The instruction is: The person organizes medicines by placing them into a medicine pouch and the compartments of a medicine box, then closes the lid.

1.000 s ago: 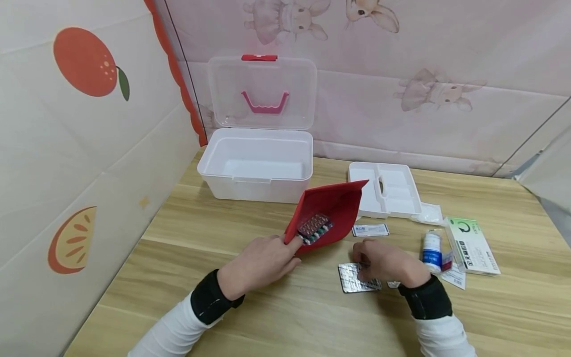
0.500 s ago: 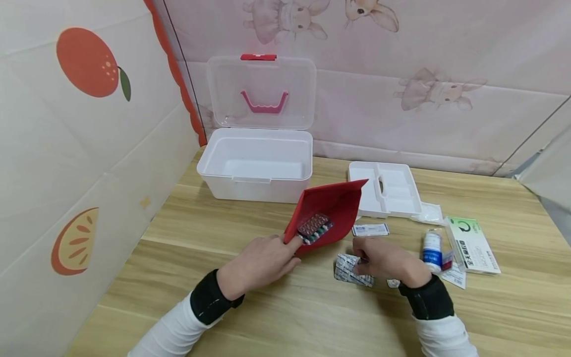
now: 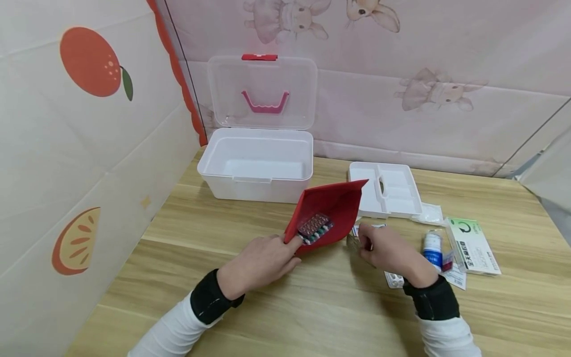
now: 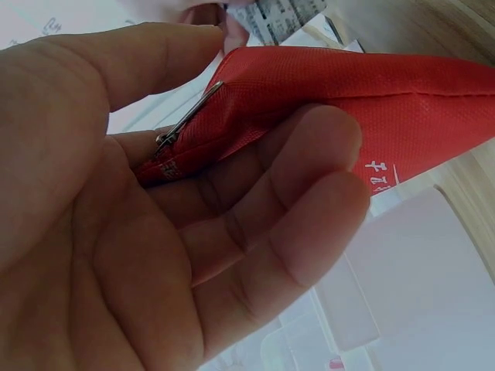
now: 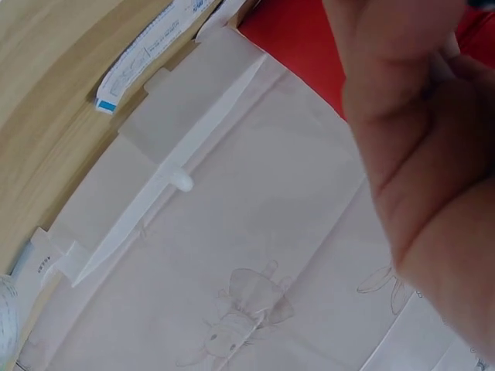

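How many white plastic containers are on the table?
2: the open storage box at the back left, and the divided tray to its right, partly behind the red pouch. None seems hidden.

Light wood-grain table (image 3: 187,233) set in a corner. Left wall panel (image 3: 67,163) at nine o'clock bears orange-fruit prints; pink back wall (image 3: 446,54) at twelve o'clock shows rabbit figures, apparently fabric. Even, diffuse lighting.

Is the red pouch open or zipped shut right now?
Open. The left hand holds up the red fabric pouch by its mouth, showing blister packs of pills inside.
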Tool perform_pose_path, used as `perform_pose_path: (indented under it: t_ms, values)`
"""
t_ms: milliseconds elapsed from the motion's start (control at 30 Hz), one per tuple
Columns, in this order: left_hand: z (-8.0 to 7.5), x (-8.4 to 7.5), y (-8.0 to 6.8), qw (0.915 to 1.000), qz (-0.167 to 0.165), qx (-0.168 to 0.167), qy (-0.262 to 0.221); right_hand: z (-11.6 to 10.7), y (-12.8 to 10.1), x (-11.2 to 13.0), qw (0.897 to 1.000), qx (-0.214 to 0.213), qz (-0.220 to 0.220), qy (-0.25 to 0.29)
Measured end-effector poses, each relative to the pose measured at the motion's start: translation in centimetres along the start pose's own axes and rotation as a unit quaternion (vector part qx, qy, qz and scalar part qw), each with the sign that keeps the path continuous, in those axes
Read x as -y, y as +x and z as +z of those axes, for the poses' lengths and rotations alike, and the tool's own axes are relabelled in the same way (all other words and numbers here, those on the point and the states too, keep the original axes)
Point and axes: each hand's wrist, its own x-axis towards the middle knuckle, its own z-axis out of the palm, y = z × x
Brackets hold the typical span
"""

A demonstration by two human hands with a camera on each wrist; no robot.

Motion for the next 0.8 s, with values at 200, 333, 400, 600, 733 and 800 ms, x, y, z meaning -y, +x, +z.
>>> perform_pose_path:
  t_ms: [200, 333, 400, 600, 733, 800]
  values:
    - [0.0, -0.01, 0.0, 1.0, 0.002, 0.0, -0.002, -0.24, -0.17, -0.21, 0.999, -0.04, -0.015, 0.015]
    - [0.0, -0.01, 0.01, 1.0, 0.0, 0.003, -0.006, -0.21, -0.12, -0.34, 0.998, -0.057, -0.033, 0.012]
    - [-0.01, -0.01, 0.0, 1.0, -0.001, 0.004, -0.007, -0.16, -0.04, -0.37, 0.997, -0.062, -0.037, 0.006]
    - [-0.01, 0.01, -0.02, 1.0, -0.001, 0.003, -0.004, -0.24, 0.05, -0.19, 0.997, -0.069, -0.019, 0.001]
    - [0.01, 0.03, -0.05, 1.0, 0.002, 0.0, 0.0, -0.62, 0.03, -0.16, 0.998, -0.068, 0.006, 0.016]
    - [0.01, 0.04, -0.07, 1.0, 0.003, -0.001, 0.002, -0.9, -0.01, -0.23, 0.997, -0.07, 0.016, 0.018]
